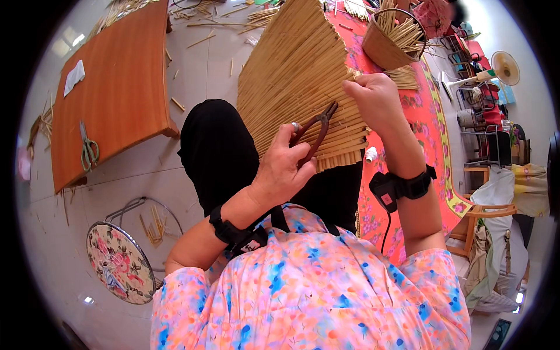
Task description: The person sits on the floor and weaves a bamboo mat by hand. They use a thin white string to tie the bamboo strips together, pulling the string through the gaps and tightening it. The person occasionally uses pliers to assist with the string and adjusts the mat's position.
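My left hand (283, 169) grips a pair of pliers (318, 133) by its reddish-brown handles. The dark jaws point up and to the right, over a broad panel (291, 64) of straw-coloured strips laid side by side. This panel rests across my lap, and its stepped near edge lies close to my left hand. At the panel's right edge my right hand (376, 102) is closed, with thumb and fingers pinched on the rim. Whether a separate strip is also in that pinch is hidden. A small white object (371, 154) lies just below the right wrist.
To the right a table with a pink-red floral cloth (420, 111) carries a basket (385, 49) of sticks. Green-handled scissors (87, 147) and a white cloth (74, 77) lie on a wooden table (122, 76) at left. Below it stands a floral stool (119, 259). Loose sticks (178, 104) litter the floor.
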